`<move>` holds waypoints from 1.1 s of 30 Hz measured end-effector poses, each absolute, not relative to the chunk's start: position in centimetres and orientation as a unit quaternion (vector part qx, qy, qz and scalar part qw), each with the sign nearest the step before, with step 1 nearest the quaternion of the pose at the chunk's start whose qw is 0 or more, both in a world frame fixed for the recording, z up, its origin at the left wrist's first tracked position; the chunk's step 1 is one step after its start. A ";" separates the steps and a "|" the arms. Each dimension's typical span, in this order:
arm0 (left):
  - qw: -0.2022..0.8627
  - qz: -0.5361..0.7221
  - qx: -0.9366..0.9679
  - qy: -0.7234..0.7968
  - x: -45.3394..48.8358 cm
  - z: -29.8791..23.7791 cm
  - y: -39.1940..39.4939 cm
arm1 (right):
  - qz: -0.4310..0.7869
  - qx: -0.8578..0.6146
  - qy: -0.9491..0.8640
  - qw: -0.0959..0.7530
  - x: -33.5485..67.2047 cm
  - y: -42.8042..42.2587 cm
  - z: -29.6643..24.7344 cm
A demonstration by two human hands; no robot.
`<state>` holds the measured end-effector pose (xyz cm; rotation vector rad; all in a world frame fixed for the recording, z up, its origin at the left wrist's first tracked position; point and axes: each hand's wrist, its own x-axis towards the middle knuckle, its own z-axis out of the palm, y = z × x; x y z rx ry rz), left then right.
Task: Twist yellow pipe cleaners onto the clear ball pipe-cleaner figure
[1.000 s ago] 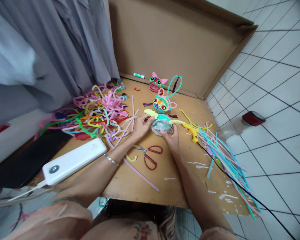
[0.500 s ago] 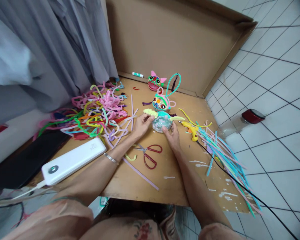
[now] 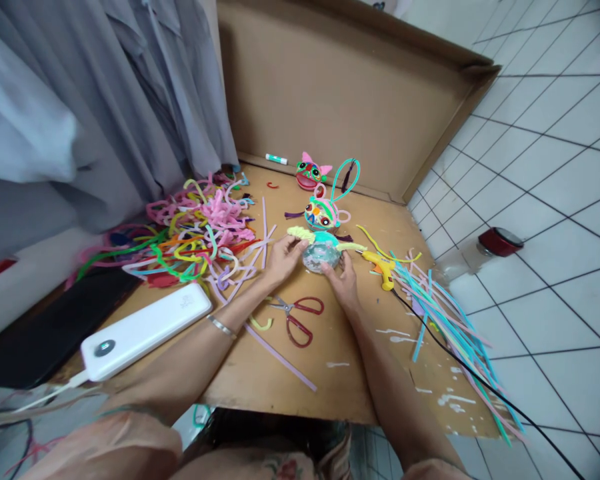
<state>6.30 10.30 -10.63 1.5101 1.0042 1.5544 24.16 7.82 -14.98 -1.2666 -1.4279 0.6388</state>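
Left hand (image 3: pixel 284 260) is pinching the fuzzy yellow piece (image 3: pixel 300 233) on the clear ball (image 3: pixel 320 257), just before the pink-eared figure (image 3: pixel 322 213); right hand (image 3: pixel 345 279) is curling half-closed around the ball's side, both grips staying unchanged.

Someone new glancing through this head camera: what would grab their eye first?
Probably the tangle of pink, yellow and green fuzzy stems on the left of the brown tabletop. Mid-table, the left hand and right hand hold a round clear-and-turquoise piece with pale-yellow fuzzy strips at its sides, in front of a colourful face figure. A yellow plastic glue gun lies to the right.
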 end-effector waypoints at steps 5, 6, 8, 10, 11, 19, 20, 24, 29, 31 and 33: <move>0.360 0.599 0.596 0.396 6.3 -11.0 10.5 | 0.248 -0.550 -0.586 0.541 24.1 7.6 -14.6; 0.357 0.598 0.597 0.398 6.3 -11.0 10.5 | 0.245 -0.551 -0.584 0.543 24.0 7.5 -14.5; 0.353 0.599 0.599 0.397 6.3 -11.1 10.6 | 0.238 -0.552 -0.583 0.547 23.8 7.3 -14.1; 0.351 0.604 0.597 0.395 6.2 -11.0 10.5 | 0.224 -0.555 -0.580 0.552 23.6 7.0 -13.8; 0.350 0.607 0.594 0.396 6.2 -10.9 10.5 | 0.214 -0.558 -0.576 0.558 23.5 6.8 -13.6; 0.355 0.628 0.560 0.406 6.2 -9.3 9.1 | 0.068 -0.570 -0.537 0.618 21.9 3.9 -11.8; 0.371 0.620 0.564 0.399 6.3 -9.2 8.9 | 0.047 -0.556 -0.557 0.615 21.7 3.7 -11.6; 0.461 0.539 0.611 0.352 6.6 -8.9 7.7 | -0.008 -0.493 -0.629 0.601 21.3 3.0 -11.0; 0.488 0.473 0.644 0.350 6.8 -8.8 6.9 | -0.014 -0.474 -0.652 0.592 21.3 2.8 -10.8; 0.477 0.469 0.650 0.360 6.9 -8.9 6.8 | -0.007 -0.474 -0.657 0.586 21.3 2.8 -10.8; 0.463 0.469 0.656 0.368 6.9 -9.1 6.8 | 0.006 -0.476 -0.653 0.589 21.2 2.8 -10.7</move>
